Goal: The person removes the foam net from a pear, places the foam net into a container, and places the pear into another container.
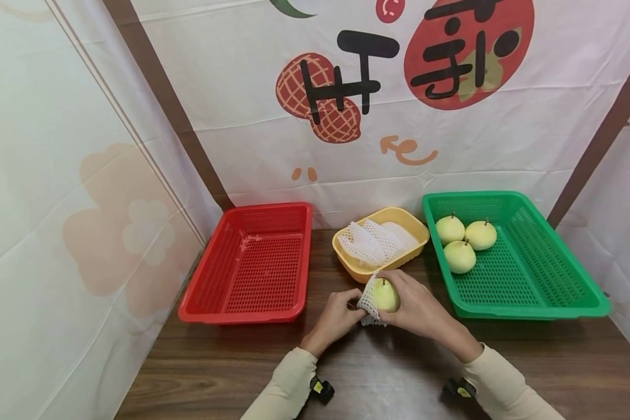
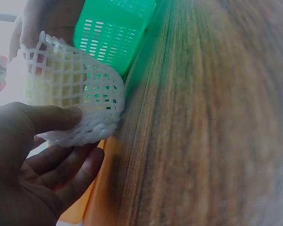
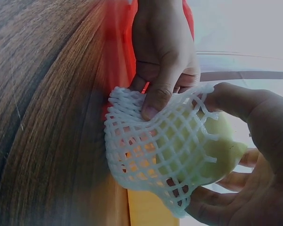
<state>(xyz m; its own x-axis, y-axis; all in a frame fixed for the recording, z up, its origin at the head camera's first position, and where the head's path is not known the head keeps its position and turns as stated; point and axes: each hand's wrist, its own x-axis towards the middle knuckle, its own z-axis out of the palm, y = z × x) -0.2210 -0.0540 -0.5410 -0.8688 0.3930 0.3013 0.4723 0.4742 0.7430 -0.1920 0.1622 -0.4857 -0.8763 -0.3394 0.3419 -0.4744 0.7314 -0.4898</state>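
Note:
A pale green pear (image 1: 385, 296) sits partly inside a white foam net sleeve (image 3: 132, 141), its stem end bare in the head view. My right hand (image 1: 417, 306) grips the pear from the right, with fingers at the sleeve's open edge. From the left, my left hand (image 1: 337, 319) pinches the sleeve, the thumb pressed on the mesh in the left wrist view. The slack end of the net bulges past the fruit on the left hand's side. Both hands are above the table, just in front of the yellow basket (image 1: 354, 269).
More white foam nets (image 1: 378, 242) lie in the yellow basket. Three pears (image 1: 459, 256) sit at the left of the green basket (image 1: 530, 312), on the right. A red basket (image 1: 241, 318) stands at left on the wooden table (image 1: 215, 361). A printed curtain (image 1: 241, 146) hangs behind.

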